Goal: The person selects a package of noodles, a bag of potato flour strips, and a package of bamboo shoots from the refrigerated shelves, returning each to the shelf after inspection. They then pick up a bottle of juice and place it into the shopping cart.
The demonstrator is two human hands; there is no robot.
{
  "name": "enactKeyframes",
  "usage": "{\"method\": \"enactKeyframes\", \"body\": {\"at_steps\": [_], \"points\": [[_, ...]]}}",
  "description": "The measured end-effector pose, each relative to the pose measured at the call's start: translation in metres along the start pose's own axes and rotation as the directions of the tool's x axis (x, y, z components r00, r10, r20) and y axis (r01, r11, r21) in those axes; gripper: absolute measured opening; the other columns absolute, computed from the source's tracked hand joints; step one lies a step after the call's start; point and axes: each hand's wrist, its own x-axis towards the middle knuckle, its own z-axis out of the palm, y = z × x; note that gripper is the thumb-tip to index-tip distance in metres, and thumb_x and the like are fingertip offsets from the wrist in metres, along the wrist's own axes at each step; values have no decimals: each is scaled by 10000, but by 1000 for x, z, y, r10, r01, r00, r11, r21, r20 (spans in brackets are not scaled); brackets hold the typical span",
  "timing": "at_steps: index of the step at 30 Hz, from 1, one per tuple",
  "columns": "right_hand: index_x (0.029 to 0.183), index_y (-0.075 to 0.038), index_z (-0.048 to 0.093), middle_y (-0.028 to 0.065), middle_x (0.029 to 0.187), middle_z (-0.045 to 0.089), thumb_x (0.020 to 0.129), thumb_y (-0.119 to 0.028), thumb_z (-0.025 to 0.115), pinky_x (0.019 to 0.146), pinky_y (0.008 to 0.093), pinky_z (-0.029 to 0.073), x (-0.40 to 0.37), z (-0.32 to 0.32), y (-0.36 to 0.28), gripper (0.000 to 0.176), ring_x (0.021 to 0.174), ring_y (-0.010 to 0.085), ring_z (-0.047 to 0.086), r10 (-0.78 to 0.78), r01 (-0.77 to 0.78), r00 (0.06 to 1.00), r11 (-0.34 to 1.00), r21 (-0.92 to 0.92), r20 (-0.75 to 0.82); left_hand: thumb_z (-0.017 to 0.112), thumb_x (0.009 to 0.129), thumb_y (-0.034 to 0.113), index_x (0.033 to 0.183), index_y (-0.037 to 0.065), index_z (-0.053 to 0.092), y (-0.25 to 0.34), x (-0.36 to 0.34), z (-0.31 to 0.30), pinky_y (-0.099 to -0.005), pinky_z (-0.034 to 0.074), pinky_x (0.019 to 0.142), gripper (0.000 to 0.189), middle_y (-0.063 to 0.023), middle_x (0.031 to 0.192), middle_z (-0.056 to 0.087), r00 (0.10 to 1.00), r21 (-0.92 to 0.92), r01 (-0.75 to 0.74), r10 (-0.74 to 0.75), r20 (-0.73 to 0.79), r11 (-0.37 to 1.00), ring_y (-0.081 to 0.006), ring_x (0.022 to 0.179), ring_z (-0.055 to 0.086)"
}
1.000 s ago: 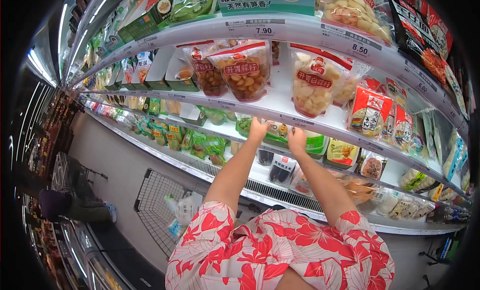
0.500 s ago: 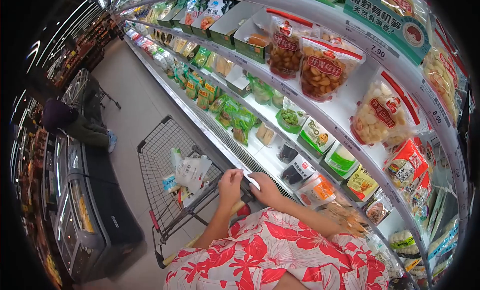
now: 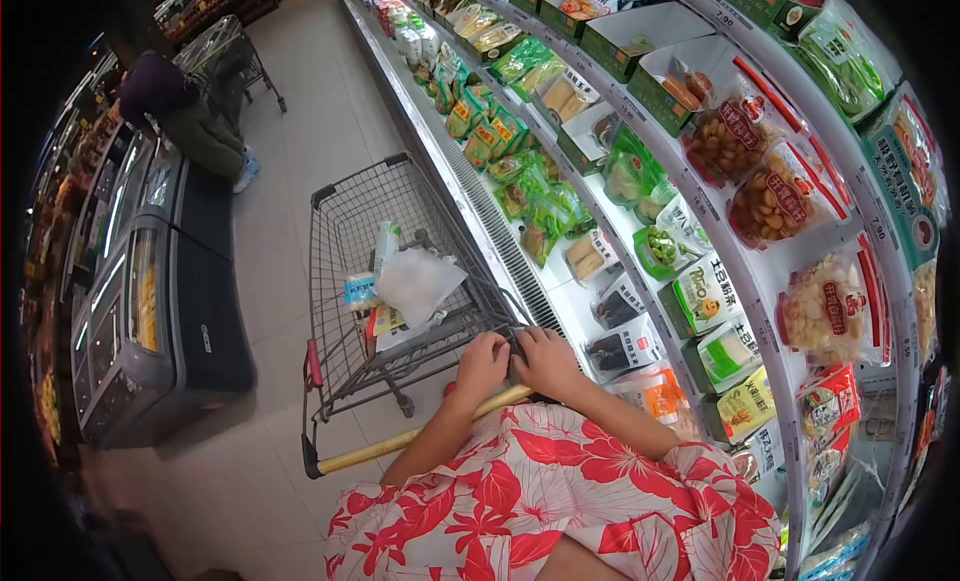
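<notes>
**Off the shelf [image 3: 626,108], over at the shopping cart [image 3: 372,168]**

Left hand [image 3: 485,361] and right hand [image 3: 548,365] have dropped beside the cart's near corner, so neither's on the goods now. Fingers look curled; can't tell if they're gripping. White plastic bag [image 3: 420,283] sits inside.

To my left, a dark freezer [image 3: 215,336] is standing on the tiled floor [image 3: 305,91], and a person in a dark purple top [image 3: 160,89] is standing beside it, near another cart [image 3: 225,61]. To my right, curving shelves [image 3: 688,189] are holding red-topped bags of brown cloves [image 3: 785,201], a bag of pale cloves [image 3: 832,306] and green leafy packets [image 3: 548,206].
</notes>
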Motion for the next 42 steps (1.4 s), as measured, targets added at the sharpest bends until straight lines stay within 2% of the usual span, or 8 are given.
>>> {"method": "enactKeyframes", "body": {"at_steps": [2, 5, 6, 9, 11, 21, 24, 42], "points": [[1106, -36, 584, 133, 1088, 606, 783, -216, 619, 834, 419, 489, 9, -3, -9, 370, 980, 322, 600, 21, -21, 1000, 999, -41, 19, 485, 915, 125, 1009, 12, 597, 0, -1, 4, -456, 493, 772, 185, -227, 937, 623, 987, -14, -24, 26, 159, 1000, -429, 877, 605], [1117, -40, 596, 130, 1068, 614, 780, -195, 613, 847, 418, 478, 20, 2, -12, 372, 1006, 312, 589, 30, -31, 1000, 994, -109, -5, 457, 916, 119, 1095, 26, 567, -2, 3, 1, -479, 486, 797, 230, -256, 1002, 625, 970, -152, 87, -49, 237, 985, -445, 942, 599], [1107, -45, 601, 124, 1061, 620, 782, -197, 611, 847, 419, 477, 24, 4, -12, 359, 1009, 308, 589, 55, -55, 999, 994, -90, -4, 463, 909, 131, 1191, 44, 514, 3, 8, -8, -488, 482, 809, 300, -273, 1045, 620, 939, -139, 161, -108, 326, 977, -453, 977, 591], [1076, -56, 618, 112, 1026, 647, 787, -207, 604, 826, 425, 482, 41, 10, -16, 326, 988, 303, 603, 112, -115, 993, 988, -98, -33, 472, 901, 144, 1242, 65, 474, -3, 21, -15, -488, 485, 796, 350, -275, 1030, 622, 899, -154, 229, -148, 411, 961, -462, 958, 592], [989, -50, 615, 119, 929, 640, 801, -204, 570, 793, 425, 486, 55, 13, -19, 248, 924, 304, 614, 137, -145, 987, 986, -88, -85, 477, 894, 142, 1255, 67, 457, -9, 36, -20, -488, 482, 803, 369, -280, 1033, 619, 897, -178, 232, -140, 419, 956, -466, 967, 587], [908, -88, 634, 107, 947, 674, 788, -216, 550, 769, 440, 510, 150, 14, -18, 194, 871, 320, 633, 235, -223, 970, 960, -171, 55, 507, 873, 111, 1261, 61, 473, -48, 125, -28, -440, 450, 913, 392, -253, 1138, 606, 878, -156, 226, -131, 461, 962, -421, 1095, 559], [1108, -163, 642, 116, 1001, 683, 750, -203, 581, 833, 432, 499, 178, 5, -24, 366, 981, 310, 623, 338, -289, 917, 928, -233, 210, 527, 855, 99, 1185, 39, 561, -46, 144, -45, -407, 467, 890, 337, -204, 1121, 634, 883, -233, 139, -14, 469, 962, -381, 1058, 592], [1073, -175, 665, 66, 996, 668, 734, -225, 605, 821, 403, 497, 326, 36, 7, 348, 924, 284, 626, 184, -160, 975, 971, -179, 126, 494, 818, -13, 1186, 5, 566, -117, 286, -76, -402, 477, 865, 376, -225, 1098, 644, 817, -299, 186, 22, 576, 936, -344, 1045, 623]]}}
